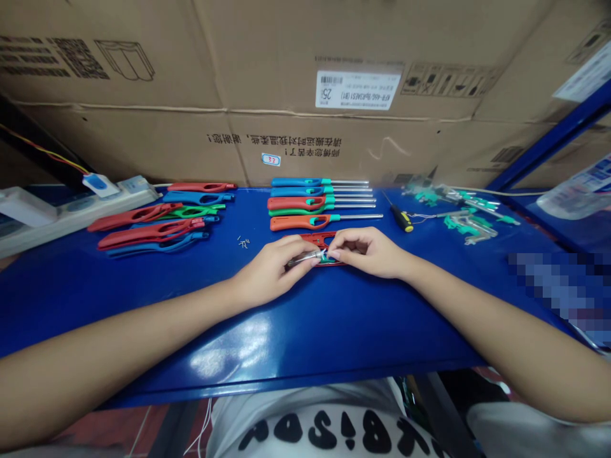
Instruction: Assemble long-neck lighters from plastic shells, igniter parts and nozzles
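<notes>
My left hand (274,266) is closed around a small clear, silvery cylinder (305,257), which looks like a lighter's gas tank, its white tip pointing right. At that tip the fingers of my right hand (367,253) are pinched together; what they hold is hidden. Just beneath and behind both hands lies an opened red lighter housing (312,239) with a green part in it, largely covered by my fingers. Several long-nosed lighters (298,222) with metal tubes lie in a row behind it. A few small screws (243,242) lie left of my left hand.
Red, blue and green lighter shells (153,237) are piled at the left, beside a white power strip (86,210). To the right lie a yellow-black screwdriver (402,218) and a heap of green-and-clear inner parts (470,226). A large cardboard box (286,127) stands along the blue table's (334,337) back edge.
</notes>
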`<state>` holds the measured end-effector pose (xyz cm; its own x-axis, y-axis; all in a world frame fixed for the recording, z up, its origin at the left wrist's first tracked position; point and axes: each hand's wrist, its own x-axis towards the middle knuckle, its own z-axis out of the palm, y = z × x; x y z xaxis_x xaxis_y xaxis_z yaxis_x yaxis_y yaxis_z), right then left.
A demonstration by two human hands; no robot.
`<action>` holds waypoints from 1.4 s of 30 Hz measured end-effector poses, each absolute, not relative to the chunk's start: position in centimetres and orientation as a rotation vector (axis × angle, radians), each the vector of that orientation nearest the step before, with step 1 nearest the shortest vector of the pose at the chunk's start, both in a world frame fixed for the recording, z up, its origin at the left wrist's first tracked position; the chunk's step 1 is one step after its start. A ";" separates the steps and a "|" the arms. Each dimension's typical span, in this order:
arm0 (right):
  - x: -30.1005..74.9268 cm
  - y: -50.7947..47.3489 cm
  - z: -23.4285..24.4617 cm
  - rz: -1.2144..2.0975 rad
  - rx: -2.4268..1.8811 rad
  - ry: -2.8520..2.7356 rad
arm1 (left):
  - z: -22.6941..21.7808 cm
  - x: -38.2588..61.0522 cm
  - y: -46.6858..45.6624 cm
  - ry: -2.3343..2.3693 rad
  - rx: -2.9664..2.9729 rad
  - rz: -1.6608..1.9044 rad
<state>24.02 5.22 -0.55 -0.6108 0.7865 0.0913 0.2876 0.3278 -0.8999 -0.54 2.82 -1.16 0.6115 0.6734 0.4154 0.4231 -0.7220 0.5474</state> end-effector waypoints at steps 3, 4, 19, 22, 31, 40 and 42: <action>24.0 5.2 -0.5 1.244 -0.938 -2.079 | -1.2 -0.6 2.9 0.865 2.456 0.879; 24.0 5.2 -0.5 1.241 -0.937 -2.080 | -1.2 -0.6 2.9 0.861 2.460 0.884; 23.3 4.8 -0.6 1.162 -0.942 -2.054 | -1.4 -0.6 3.0 0.840 2.424 0.885; 23.4 4.8 -0.6 1.148 -0.930 -2.061 | -1.4 -0.6 3.0 0.834 2.419 0.885; 23.0 4.5 -0.8 1.100 -0.936 -2.042 | -1.5 -0.6 3.1 0.813 2.372 0.874; 22.7 4.6 -0.9 1.086 -0.973 -2.005 | -1.2 -0.4 3.1 0.850 2.309 0.857; 22.7 4.8 -0.9 1.173 -0.968 -1.952 | -1.1 -0.3 3.1 0.869 2.295 0.880</action>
